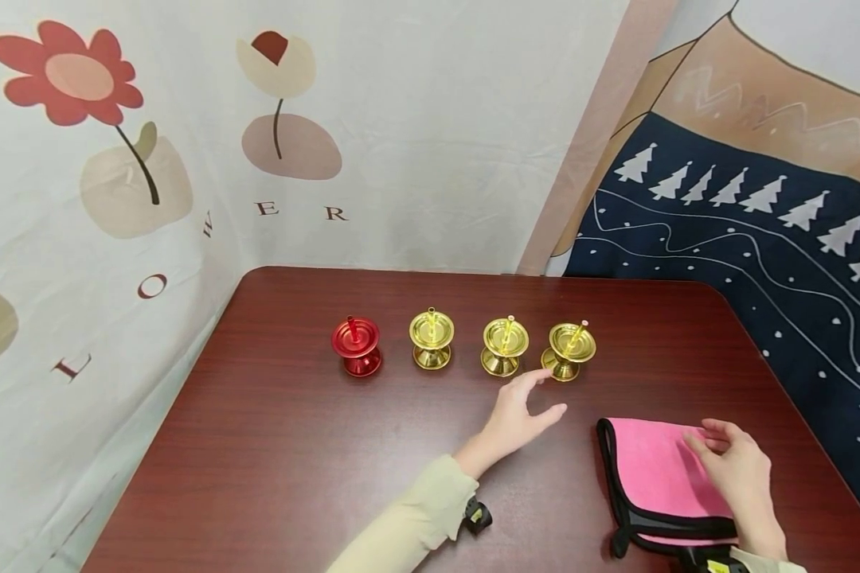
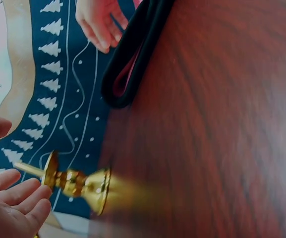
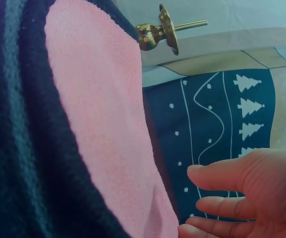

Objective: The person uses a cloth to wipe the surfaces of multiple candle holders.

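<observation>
Near the rightmost gold candle holder my left hand hovers, thumb and fingers spread apart. In the left wrist view those fingers are beside the dish of the gold candle holder; whether they touch it I cannot tell. On the right a folded pink cloth with black edging lies on the table. My right hand is over its right side, fingers loosely bent and holding nothing. The right wrist view shows the hand close to the edge of the pink cloth.
Left of that holder, two more gold candle holders, a middle one and another, stand in a row with a red candle holder. All stand upright on the dark red-brown table. Printed curtains hang behind.
</observation>
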`<state>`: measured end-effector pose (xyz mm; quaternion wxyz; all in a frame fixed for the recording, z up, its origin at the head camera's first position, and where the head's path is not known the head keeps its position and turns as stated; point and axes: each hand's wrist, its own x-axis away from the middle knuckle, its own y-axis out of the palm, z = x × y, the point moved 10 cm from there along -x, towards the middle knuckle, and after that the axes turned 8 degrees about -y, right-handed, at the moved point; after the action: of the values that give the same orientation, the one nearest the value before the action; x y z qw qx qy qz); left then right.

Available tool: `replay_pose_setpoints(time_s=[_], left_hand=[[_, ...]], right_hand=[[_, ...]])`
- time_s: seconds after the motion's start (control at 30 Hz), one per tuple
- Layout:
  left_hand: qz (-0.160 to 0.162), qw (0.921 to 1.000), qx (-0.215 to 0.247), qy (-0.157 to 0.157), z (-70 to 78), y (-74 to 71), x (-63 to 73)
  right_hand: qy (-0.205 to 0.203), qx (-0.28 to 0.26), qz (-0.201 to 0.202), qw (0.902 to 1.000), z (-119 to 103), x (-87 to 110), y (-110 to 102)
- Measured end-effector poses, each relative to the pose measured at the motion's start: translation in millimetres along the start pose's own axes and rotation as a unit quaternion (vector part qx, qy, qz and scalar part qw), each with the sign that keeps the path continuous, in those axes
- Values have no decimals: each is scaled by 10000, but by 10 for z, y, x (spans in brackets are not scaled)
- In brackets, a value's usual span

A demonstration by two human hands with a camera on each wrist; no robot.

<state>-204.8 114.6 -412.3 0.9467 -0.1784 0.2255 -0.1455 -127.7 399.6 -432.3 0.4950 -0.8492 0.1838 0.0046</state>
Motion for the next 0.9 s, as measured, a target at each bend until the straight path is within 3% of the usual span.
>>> replay_pose_setpoints(time_s=[0.17,0.33,0.67,0.9], left_hand=[[9,9985,245,-498,-121,174,-45],[287,9932,527,-995,-245,264,-119],[959,9843,520,-1385,-430,334,-240],[1279,9772,618,-1580,-549,358,-326]], right_hand=[[368,-25,-193,9991,83,-3,35],[582,16,-239,9980,126,-4,38],[933,108,-635,9936,231,-13,116],[719,236,-766,9942,218,-42,161]])
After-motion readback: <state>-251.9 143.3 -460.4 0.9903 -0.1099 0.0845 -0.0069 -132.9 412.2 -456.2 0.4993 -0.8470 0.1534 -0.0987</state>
